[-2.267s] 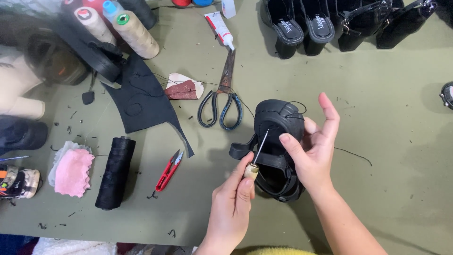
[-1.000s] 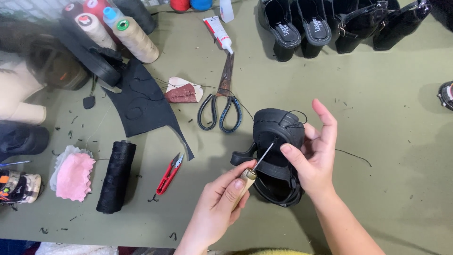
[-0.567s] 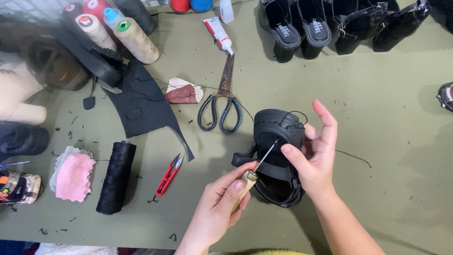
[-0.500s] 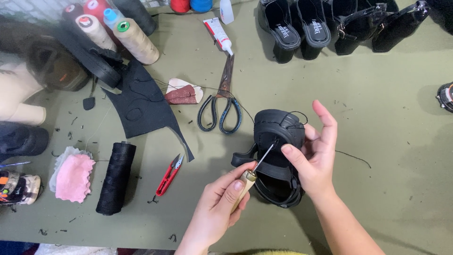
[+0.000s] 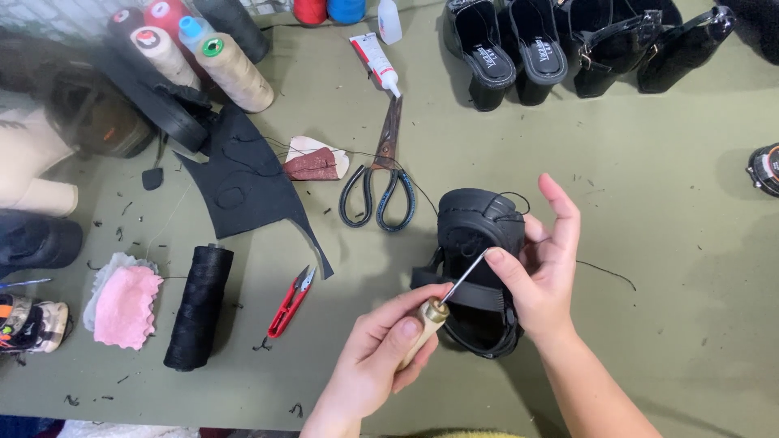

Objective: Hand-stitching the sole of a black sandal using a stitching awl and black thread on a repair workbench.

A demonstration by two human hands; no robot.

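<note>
A small black sandal stands on the green table, held by my right hand, whose thumb and fingers wrap its side and strap. My left hand grips a wooden-handled awl; its metal needle points up toward the sandal's strap, where my right thumb meets its tip. A thin black thread trails from the sandal to the right across the table.
Large scissors and a glue tube lie behind the sandal. Red thread snips, a black thread spool, a black leather piece and pink fabric lie left. Thread cones and black heeled shoes line the far edge.
My left hand has shifted its grip lower on the awl handle and tilted the needle toward the strap. The right hand and sandal have barely moved.
</note>
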